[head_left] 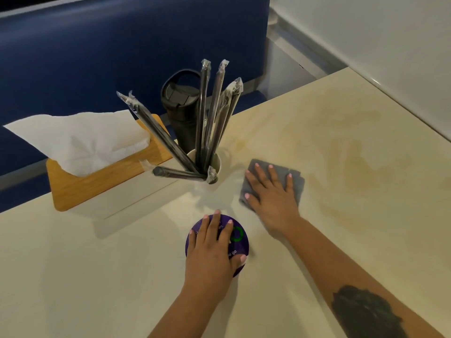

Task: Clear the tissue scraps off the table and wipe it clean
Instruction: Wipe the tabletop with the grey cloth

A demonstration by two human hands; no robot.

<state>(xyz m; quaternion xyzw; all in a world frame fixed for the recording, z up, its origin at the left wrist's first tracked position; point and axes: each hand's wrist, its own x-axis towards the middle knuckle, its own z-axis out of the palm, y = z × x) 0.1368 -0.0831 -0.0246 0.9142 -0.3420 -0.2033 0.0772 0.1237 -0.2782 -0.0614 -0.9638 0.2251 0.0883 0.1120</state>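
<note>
Already flat on the pale cream laminate table (353,147), the folded grey cleaning cloth (295,179) lies just to the right of the white cup of wrapped black straws (210,162), its long side running away from the person toward the far right. The right hand (271,193) lies spread on top of it, fingers straight and splayed, palm pressing the cloth to the surface rather than gripping it. Beyond and to the right of this hand, the tabletop shows yellowish smears, so the wiping stroke probably has to carry that way, and the right hand is plainly the nearer one. The left hand (212,247) rests nearer the body, fingers nearly straight, lying over a round purple printed disc (238,240), thumb at its near edge; it seems to steady or slide it, not pinch it. No loose tissue scraps are visible on the table; the only tissue seen is the white sheet rising from the wooden-lidded tissue box (97,181) at the left.
</note>
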